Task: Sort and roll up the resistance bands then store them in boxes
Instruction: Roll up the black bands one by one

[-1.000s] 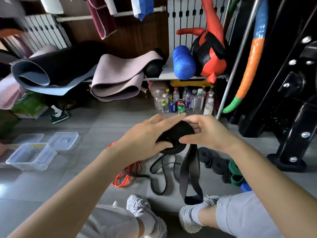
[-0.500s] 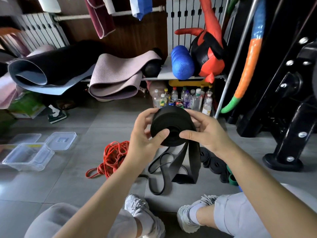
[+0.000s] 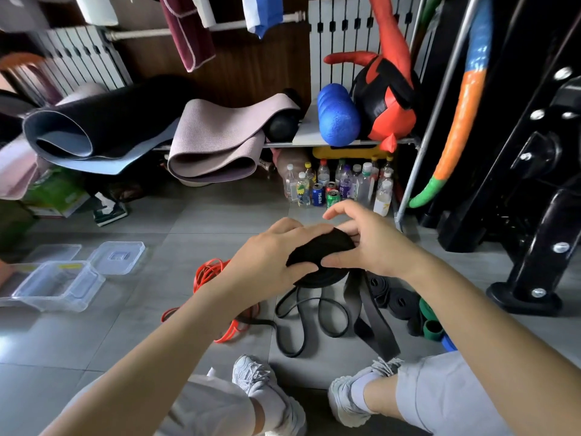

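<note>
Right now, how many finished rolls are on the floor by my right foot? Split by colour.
black rolls: 3 (the nearest one is partly hidden, so less certain)
green rolls: 2
blue roll: 1 (only its edge shows)
Total: 6
Not counted: the black band gripped by the left hand and right hand, not yet fully rolled.

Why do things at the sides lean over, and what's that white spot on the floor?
Head view: the wide-angle lens tilts the radiator and metal pole outward; the white spot on the floor is glare off shiny tiles; left hand, right hand and black band roll look sharp.
</note>
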Tool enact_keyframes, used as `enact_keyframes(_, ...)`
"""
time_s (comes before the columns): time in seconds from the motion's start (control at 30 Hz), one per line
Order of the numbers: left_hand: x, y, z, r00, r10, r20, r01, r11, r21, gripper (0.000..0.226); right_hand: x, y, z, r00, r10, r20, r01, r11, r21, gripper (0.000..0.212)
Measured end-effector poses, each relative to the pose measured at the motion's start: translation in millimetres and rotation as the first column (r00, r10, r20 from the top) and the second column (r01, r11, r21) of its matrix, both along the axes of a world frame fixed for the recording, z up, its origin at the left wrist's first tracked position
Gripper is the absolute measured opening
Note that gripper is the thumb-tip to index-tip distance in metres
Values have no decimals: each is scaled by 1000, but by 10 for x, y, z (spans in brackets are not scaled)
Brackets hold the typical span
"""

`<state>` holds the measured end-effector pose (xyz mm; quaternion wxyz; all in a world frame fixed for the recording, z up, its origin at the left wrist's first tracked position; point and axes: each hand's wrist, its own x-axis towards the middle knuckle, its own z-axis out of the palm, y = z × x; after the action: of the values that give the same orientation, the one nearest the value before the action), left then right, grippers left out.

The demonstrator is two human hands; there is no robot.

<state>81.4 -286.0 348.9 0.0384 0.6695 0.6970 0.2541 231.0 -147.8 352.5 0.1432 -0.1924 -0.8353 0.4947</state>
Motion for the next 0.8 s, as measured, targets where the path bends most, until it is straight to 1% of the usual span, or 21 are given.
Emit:
enact_keyframes(0.07,-3,-2,-10,992,27,124,-32,999,37,60,19,22,0,1000,4,-22,-5,999,-53,57)
enact_keyframes(0.13,-5,-7,-24,961,63,271,-88,993,83,62,55,83,-15,999,3,-45,-10,987,-160,53)
enact_keyframes(0.23,30,-2,-1,858,71,509,-187,965,181,69,128,155,-79,997,15,-70,-34,959,-282,42)
enact_keyframes(0.3,63,13,21,766,46,641,-250,940,232,67,138,155,-123,994,5,-105,-37,950,-311,42)
enact_keyframes(0.4,165,21,-28,692,-10,722,-276,920,277,65,75,116,-132,976,-59,-211,-13,946,-325,40)
enact_keyframes(0.47,236,10,-93,650,-1,760,-281,929,242,62,38,106,-130,962,-103,-252,16,945,-325,37)
enact_keyframes(0.5,252,0,-107,644,30,764,-281,939,200,60,36,105,-123,961,-109,-253,25,949,-315,38)
enact_keyframes(0.53,239,-5,-98,670,83,738,-274,951,142,57,41,107,-113,965,-101,-242,27,955,-295,40)
enact_keyframes(0.6,149,-9,-24,794,222,565,-258,966,-18,53,60,113,-73,980,-59,-189,19,978,-207,40)
enact_keyframes(0.63,98,-11,26,841,252,479,-248,966,-72,57,66,114,-47,988,-34,-153,12,989,-146,40)
enact_keyframes(0.73,27,7,218,917,191,351,-146,978,-150,67,24,102,34,1000,20,-17,-20,999,27,41)
enact_keyframes(0.8,22,53,322,961,155,230,-101,968,-230,58,-10,83,83,998,30,50,-36,991,126,40)
